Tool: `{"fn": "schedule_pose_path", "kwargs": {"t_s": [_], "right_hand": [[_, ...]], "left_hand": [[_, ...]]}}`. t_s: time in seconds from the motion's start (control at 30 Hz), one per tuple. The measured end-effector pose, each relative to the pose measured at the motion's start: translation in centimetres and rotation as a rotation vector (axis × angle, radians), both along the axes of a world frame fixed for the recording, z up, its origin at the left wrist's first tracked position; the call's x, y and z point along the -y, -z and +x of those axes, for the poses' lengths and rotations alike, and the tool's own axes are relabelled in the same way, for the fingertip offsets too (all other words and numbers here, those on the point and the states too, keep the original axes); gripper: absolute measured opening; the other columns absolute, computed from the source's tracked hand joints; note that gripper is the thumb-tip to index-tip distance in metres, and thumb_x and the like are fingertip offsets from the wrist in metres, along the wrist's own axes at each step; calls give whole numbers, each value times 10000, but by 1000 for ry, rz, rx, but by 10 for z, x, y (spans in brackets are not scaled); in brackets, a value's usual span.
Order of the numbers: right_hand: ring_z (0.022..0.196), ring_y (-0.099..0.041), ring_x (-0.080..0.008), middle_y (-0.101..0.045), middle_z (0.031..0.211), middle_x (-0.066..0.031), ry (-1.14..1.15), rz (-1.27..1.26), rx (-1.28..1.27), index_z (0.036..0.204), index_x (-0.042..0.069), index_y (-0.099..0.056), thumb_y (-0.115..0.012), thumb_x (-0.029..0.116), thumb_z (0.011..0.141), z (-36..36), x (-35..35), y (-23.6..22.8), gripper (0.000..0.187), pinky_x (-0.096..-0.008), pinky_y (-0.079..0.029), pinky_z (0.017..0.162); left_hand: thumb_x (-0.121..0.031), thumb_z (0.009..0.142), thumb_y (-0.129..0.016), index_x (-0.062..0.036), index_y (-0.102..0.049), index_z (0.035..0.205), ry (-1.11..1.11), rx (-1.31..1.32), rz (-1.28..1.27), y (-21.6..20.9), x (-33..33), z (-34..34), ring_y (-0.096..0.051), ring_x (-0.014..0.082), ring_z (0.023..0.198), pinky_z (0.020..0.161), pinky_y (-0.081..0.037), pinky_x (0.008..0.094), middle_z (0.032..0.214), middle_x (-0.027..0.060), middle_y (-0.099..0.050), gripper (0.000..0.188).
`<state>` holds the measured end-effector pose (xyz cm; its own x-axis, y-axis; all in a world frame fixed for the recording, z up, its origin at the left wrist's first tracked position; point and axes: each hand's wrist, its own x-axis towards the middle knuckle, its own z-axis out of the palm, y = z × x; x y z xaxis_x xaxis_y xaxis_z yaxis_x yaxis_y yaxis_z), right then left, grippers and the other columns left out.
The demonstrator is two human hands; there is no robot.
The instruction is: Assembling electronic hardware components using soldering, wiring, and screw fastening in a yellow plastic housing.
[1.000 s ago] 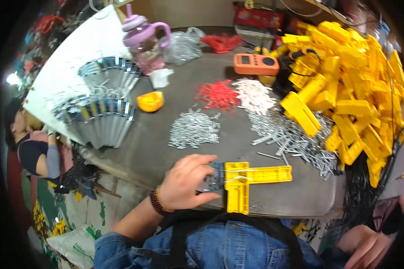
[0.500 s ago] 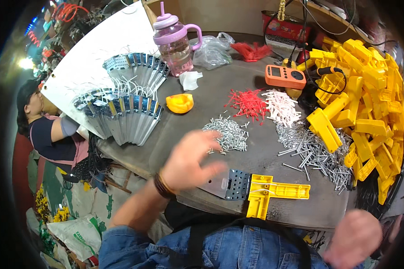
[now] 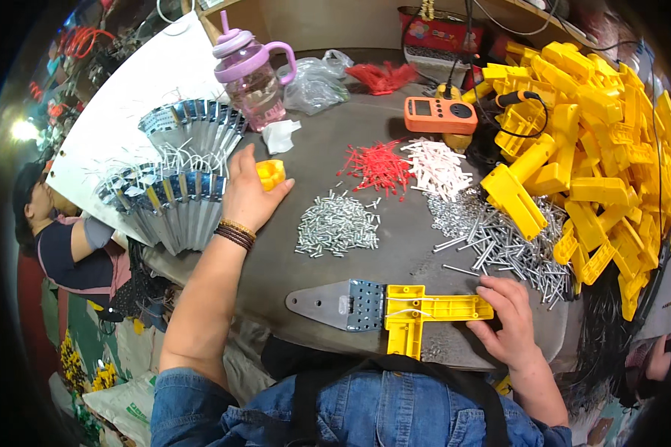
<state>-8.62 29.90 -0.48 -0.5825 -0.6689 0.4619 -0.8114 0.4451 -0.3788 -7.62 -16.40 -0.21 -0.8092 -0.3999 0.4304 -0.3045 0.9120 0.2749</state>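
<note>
While your left hand [image 3: 252, 195] spreads around a yellow piece [image 3: 271, 173] far and left, your right hand [image 3: 511, 322] flanks the nearer yellow housing [image 3: 441, 307], its long arm running left-right; whether either grips is unclear.

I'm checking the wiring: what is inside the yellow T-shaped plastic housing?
White wires show inside the yellow plastic housing. The right hand slightly overlaps its right end, so whatever is covered there cannot be seen.
</note>
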Motion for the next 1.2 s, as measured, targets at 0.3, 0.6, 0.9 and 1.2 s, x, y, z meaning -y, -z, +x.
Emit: {"fn": "schedule_pose_path", "kwargs": {"t_s": [0.3,0.6,0.9,1.2], "right_hand": [[1072,-588,-292,-620,1225,-90,-50,-41,52,1176,68,-628,-811,172,725,1,4,-1,498,-408,-441,927],[1077,-592,-277,-628,1217,-78,-21,-23,25,1187,78,-628,-815,193,731,1,-10,1,506,-412,-449,937],[1003,-608,-270,-646,1127,-43,239,146,-372,1011,133,-664,-788,142,720,3,-112,-53,317,-411,-470,871],[1137,-580,-383,-600,1240,-181,1273,-214,-47,1309,40,-515,-727,203,827,-59,-371,-46,551,-423,-458,977]], "left_hand": [[-242,723,-836,-56,-369,1427,35,-188,-101,23,36,-26,-422,445,1288,1073,-383,469,1464,254,-322,866],[-320,698,-842,0,-523,1310,894,111,267,-40,-137,60,-516,381,1233,1082,-362,467,1321,193,-551,761],[-204,617,-805,-10,-543,1247,946,127,243,-8,-155,85,-546,421,1151,1022,-401,486,1257,210,-594,710],[-112,756,-743,-21,-517,1345,1008,162,231,-28,-172,78,-523,417,1208,1044,-391,467,1298,221,-570,638]]}}
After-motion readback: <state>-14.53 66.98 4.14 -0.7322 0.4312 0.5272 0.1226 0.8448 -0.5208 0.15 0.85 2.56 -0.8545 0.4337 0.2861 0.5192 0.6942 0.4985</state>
